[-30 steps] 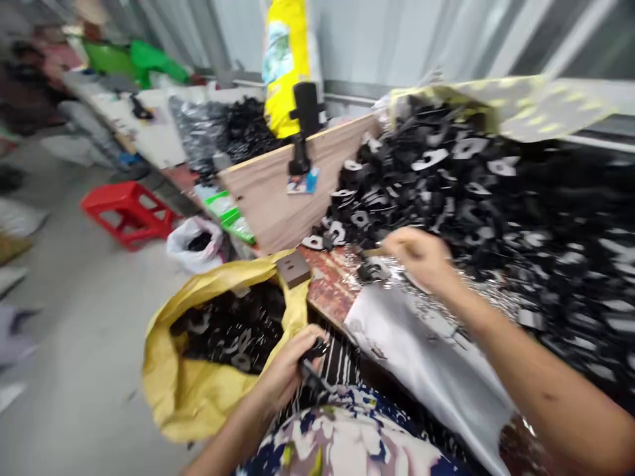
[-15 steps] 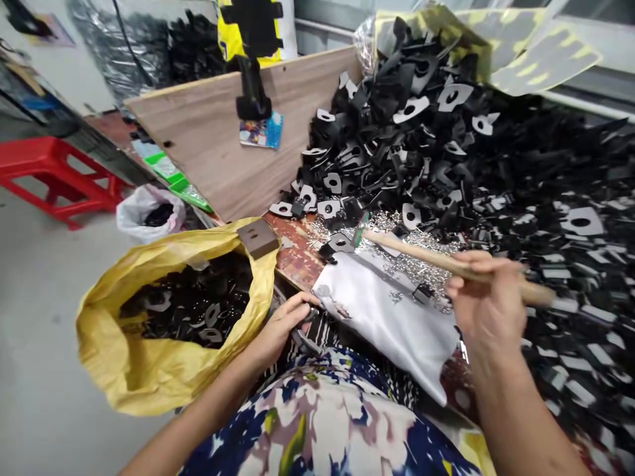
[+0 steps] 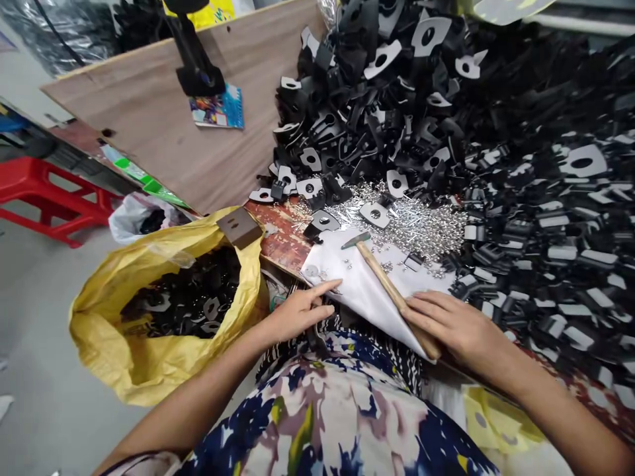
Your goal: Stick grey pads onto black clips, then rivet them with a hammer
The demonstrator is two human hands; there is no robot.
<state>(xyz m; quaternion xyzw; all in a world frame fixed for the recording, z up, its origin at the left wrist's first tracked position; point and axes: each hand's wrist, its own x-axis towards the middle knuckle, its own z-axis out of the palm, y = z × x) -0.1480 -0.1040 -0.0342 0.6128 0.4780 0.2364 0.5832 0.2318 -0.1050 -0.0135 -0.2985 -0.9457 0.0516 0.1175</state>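
No text can be read for certain. At the far left, the yellow bag (image 3: 211,16) bears a few cut-off marks, perhaps letters, too partial to make out. The card (image 3: 217,111) on the board (image 3: 143,112) carries coloured print, too small to read.

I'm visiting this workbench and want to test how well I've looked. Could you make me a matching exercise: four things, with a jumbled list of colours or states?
Things:
1. Hammer
2. Stool
3. Block
4. Sack

Colours and states:
A. Red, standing on the floor
B. Yellow, with black parts inside
C. Wooden-handled, touched by the right hand
D. Brown, with two holes

Right pairs: 1-C, 2-A, 3-D, 4-B.
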